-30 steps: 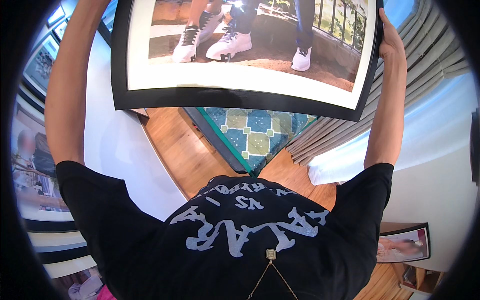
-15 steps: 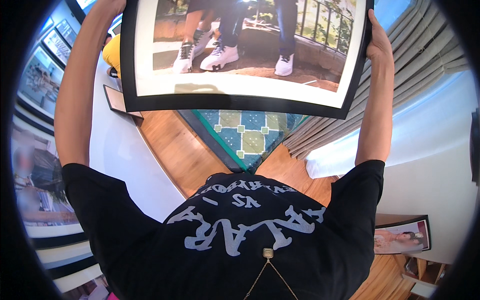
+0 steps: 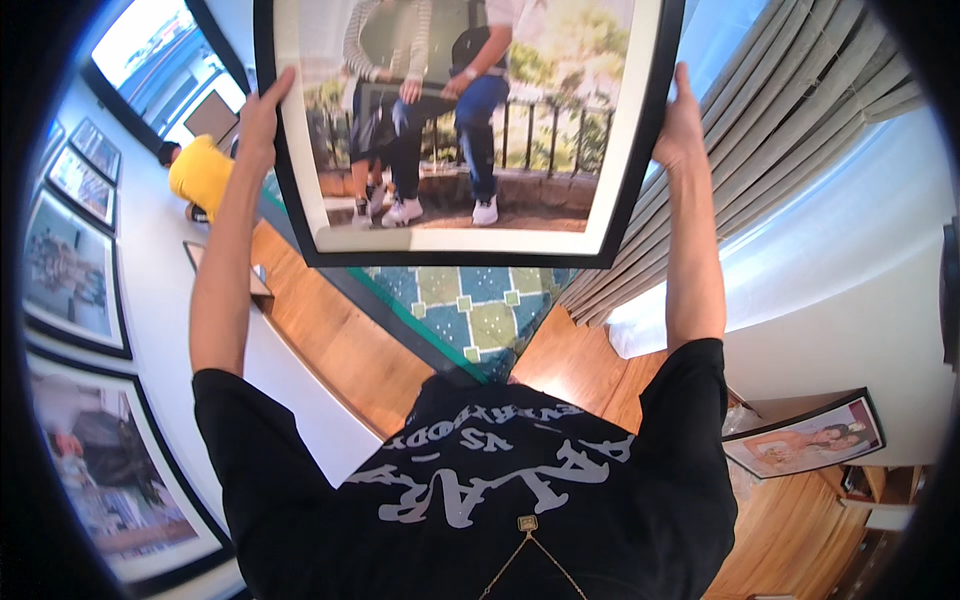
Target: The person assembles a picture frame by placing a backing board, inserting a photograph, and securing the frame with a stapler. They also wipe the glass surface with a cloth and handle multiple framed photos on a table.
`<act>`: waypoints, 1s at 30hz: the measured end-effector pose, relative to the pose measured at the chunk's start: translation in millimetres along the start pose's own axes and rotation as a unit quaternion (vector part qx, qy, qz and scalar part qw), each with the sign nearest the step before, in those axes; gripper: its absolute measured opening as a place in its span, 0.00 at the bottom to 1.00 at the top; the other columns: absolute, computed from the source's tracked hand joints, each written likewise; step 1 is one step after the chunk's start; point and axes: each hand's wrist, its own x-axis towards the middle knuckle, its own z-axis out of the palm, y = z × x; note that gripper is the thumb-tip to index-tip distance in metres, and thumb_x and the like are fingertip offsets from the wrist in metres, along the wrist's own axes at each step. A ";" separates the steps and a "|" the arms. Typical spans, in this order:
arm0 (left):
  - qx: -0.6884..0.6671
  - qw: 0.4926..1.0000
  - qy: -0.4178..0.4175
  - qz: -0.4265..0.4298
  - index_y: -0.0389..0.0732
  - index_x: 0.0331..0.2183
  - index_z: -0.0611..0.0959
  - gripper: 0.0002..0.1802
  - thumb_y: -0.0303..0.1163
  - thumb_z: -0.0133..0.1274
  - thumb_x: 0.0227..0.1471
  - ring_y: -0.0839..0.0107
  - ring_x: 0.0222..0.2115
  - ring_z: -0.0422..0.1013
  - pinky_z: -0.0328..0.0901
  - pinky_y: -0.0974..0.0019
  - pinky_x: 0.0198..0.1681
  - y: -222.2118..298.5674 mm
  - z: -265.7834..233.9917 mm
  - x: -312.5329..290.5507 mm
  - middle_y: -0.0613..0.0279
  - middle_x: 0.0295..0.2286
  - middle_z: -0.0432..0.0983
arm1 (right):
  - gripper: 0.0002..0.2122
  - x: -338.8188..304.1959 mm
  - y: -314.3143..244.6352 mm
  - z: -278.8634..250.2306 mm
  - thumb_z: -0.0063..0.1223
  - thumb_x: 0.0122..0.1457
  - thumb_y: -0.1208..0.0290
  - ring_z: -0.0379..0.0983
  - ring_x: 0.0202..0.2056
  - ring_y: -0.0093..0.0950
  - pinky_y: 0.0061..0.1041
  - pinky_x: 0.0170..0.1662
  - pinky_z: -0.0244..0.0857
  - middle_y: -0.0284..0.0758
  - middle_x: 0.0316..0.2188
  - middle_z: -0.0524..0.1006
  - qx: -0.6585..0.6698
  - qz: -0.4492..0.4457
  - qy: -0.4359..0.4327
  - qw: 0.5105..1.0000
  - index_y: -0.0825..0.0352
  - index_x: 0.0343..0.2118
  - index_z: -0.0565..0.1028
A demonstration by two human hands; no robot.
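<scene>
A large framed photo [image 3: 460, 250] with a black frame and white mat is held up before me, its top cut off by the view's upper edge. My left hand [image 3: 266, 118] grips its left side, thumb at the frame's edge and the other fingers hidden. On the opposite side, my right hand [image 3: 682, 125] holds the frame's right edge, with most fingers behind it. The picture shows seated people in jeans and white shoes in front of a dark railing. Both arms are stretched out.
Several framed photos [image 3: 75, 268] hang on the white wall at left. A person in yellow [image 3: 203, 178] bends down farther off. Below lies a green-blue checked mattress [image 3: 470, 310] on the wooden floor. Grey curtains [image 3: 760, 140] hang right; another framed photo [image 3: 815, 440] leans at lower right.
The framed photo has moved farther from me and slightly left, so more of its picture shows. Both hands have come lower in view, still holding it.
</scene>
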 end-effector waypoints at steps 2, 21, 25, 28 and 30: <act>-0.015 1.000 -0.007 0.024 0.28 0.43 0.77 0.31 0.45 0.63 0.45 0.67 0.38 0.73 0.67 0.67 0.44 -33.3 11.5 7.6 0.54 0.39 0.76 | 0.30 3.9 17.4 -5.5 0.38 0.61 0.42 0.77 0.40 0.35 0.35 0.46 0.72 0.43 0.42 0.78 -0.011 -0.027 0.008 1.000 0.68 0.47 0.73; -0.236 0.959 -0.143 -0.064 0.37 0.47 0.73 0.31 0.44 0.64 0.47 0.69 0.39 0.71 0.67 0.65 0.40 -329.4 51.0 120.9 0.64 0.38 0.74 | 0.24 4.2 199.5 -121.9 0.41 0.60 0.50 0.70 0.43 0.36 0.38 0.46 0.67 0.41 0.43 0.71 0.046 -0.053 0.161 0.984 0.69 0.47 0.69; -0.402 0.879 -0.241 -0.086 0.41 0.48 0.73 0.30 0.56 0.46 0.56 0.69 0.39 0.71 0.66 0.64 0.43 -310.4 60.9 114.7 0.64 0.42 0.74 | 0.29 -12.5 209.5 -129.3 0.40 0.61 0.45 0.68 0.50 0.36 0.38 0.53 0.64 0.40 0.49 0.70 0.001 -0.115 0.165 0.980 0.68 0.53 0.65; -0.312 0.937 -0.077 -0.136 0.44 0.49 0.72 0.31 0.59 0.37 0.58 0.67 0.43 0.70 0.64 0.59 0.49 -276.4 67.0 104.3 0.65 0.47 0.72 | 0.32 -19.1 220.1 -111.7 0.39 0.60 0.42 0.63 0.55 0.36 0.39 0.58 0.58 0.37 0.54 0.67 -0.030 -0.161 0.221 0.962 0.67 0.56 0.62; -0.248 0.954 -0.083 -0.149 0.48 0.52 0.71 0.29 0.57 0.39 0.57 0.64 0.44 0.69 0.61 0.52 0.53 -301.0 35.8 117.7 0.65 0.48 0.71 | 0.32 -23.6 230.9 -98.3 0.39 0.61 0.43 0.58 0.59 0.34 0.38 0.61 0.53 0.34 0.58 0.63 -0.018 -0.180 0.235 0.955 0.64 0.59 0.60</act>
